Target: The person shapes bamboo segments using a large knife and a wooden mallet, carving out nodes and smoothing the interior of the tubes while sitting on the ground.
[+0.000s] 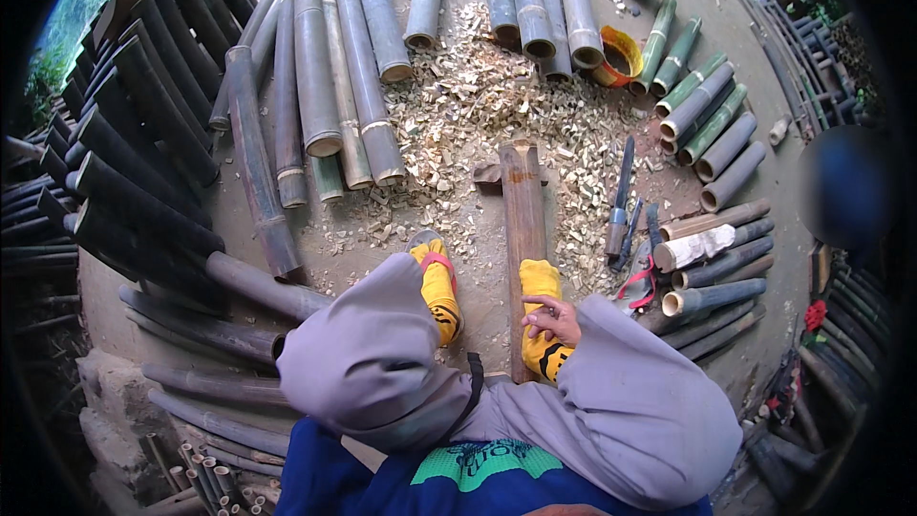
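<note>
Bamboo lies all around the seated person: a long brown split bamboo slat (523, 229) runs straight away from the body along the concrete floor (764, 229), its near end passing between 2 yellow slippers (439, 291). The right hand (552, 318) rests on the right slipper just beside the slat's near end, fingers (537, 306) curled loosely together and clamped on nothing that shows. The left hand is hidden under the grey trouser knee (368, 354), so whether its fingers are apart or together cannot be told. Pale wood shavings (468, 105) are heaped around the slat's far end. To the right of the slat lie a dark-bladed knife (619, 201) and a few other hand tools, near a row of short cut bamboo tubes (712, 258). Long grey-green bamboo poles (315, 76) fan out on the left and at the top, with a yellow roll of tape (619, 55) among them.
</note>
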{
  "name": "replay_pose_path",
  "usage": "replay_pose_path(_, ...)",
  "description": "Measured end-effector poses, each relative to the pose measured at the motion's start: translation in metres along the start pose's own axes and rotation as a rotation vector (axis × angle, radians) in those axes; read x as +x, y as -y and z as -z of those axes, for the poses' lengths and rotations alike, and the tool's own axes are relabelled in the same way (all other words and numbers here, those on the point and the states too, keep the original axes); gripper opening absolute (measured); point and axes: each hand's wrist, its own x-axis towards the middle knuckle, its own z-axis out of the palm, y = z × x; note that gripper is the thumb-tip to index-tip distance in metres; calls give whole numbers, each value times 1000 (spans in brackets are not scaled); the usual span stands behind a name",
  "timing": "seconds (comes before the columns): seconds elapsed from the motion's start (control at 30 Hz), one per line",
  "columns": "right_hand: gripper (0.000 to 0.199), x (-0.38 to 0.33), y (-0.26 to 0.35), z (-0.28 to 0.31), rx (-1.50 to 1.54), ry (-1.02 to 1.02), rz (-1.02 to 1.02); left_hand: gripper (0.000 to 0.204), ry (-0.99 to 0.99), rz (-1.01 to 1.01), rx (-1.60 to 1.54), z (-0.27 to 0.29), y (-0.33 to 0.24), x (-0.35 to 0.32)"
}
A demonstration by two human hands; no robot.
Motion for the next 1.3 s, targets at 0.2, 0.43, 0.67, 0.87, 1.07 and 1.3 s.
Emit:
replay_pose_path(0.2, 41, 9, -2, 6, 289, -346, -34, 33, -70, -123, 59, 16, 9, 64)
replay_pose_path(0.43, 40, 18, -46, 55, -497, -622, 33, 34, 119, -126, 91, 94, -96, 232)
replay_pose_path(0.67, 28, 48, -94, 59, -587, -633, -87, 41, 150, -209, 235, 93, -106, 339)
replay_pose_path(0.87, 25, 76, -53, 66, -593, -599, -118, 27, 433, -78, 526, 95, -100, 344)
replay_pose_path(1.07, 25, 104, -25, 64, -634, -447, -97, 29, 421, -54, 742, 106, -53, 311)
replay_pose_path(1.3, 24, 114, -19, 81, -648, -353, -66, 74, -175, 731, 445, 28, -101, 295)
